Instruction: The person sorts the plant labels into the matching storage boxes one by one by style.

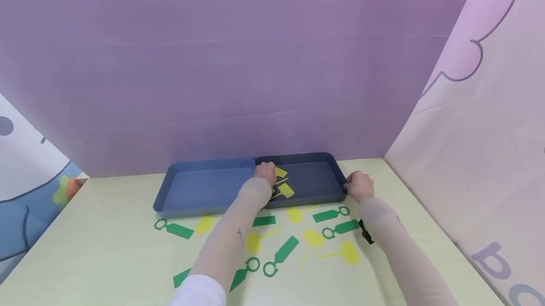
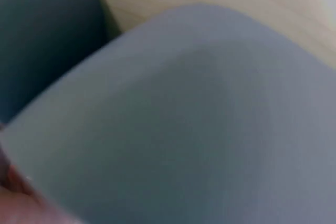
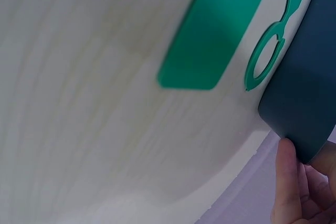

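Observation:
A dark navy tray [image 1: 308,180] stands at the back, with several yellow tags [image 1: 286,190] in its left end. My left hand [image 1: 266,172] is at this tray's left wall with curled fingers, gripping the rim; the fingertips are hidden. In the left wrist view a sleeve [image 2: 199,119] covers most of the picture. At the opposite end my right hand [image 1: 360,186] pinches the tray's right wall, thumb and fingers on either side of the corner in the right wrist view. A lighter blue tray [image 1: 208,185] adjoins on the left, with nothing in it.
Green tags with ring ends [image 1: 281,255] and yellow tags with thin stems [image 1: 349,253] lie scattered on the pale table [image 1: 106,249] in front of the trays. A purple backdrop [image 1: 255,60] rises behind, and a printed sheet [image 1: 481,164] borders the right side.

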### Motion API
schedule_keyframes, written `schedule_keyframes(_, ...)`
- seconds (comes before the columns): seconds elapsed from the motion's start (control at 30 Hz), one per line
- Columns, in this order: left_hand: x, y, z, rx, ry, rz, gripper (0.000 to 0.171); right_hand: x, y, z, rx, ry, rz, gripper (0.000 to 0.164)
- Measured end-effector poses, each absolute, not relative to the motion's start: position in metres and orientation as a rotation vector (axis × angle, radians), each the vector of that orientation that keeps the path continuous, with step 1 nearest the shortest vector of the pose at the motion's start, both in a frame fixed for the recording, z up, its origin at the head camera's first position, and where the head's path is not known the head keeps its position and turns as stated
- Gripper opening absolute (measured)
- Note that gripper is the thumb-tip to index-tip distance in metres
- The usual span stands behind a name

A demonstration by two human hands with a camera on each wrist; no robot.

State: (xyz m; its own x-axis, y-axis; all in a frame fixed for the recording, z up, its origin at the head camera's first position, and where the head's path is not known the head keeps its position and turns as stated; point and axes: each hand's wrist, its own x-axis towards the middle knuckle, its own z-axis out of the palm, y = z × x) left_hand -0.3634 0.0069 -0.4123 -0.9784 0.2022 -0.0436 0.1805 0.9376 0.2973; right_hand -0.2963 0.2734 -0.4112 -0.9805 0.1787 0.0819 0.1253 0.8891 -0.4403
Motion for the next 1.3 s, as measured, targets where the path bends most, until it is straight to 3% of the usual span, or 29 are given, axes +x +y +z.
schedule_keyframes(0.27, -0.358, 0.002, -0.402, 0.364, 2.973, 0.459, 0.028, -0.300, 0.277, -0.413, -0.204, -2.936, 0.679, 0.024)
schedule_keyframes(0.5, -0.358, -0.006, -0.396, 0.408, 2.951, 0.537, 0.013, -0.305, 0.280, -0.416, -0.204, -2.942, 0.664, 0.023)
schedule_keyframes(0.87, -0.341, -0.021, -0.378, 0.663, 2.845, 0.556, 0.027, -0.310, 0.282, -0.415, -0.189, -2.945, 0.681, 0.024)
schedule_keyframes(1.3, -0.313, -0.057, -0.379, 0.783, 2.742, 0.668, 0.026, -0.310, 0.290, -0.414, -0.194, -2.956, 0.676, 0.025)
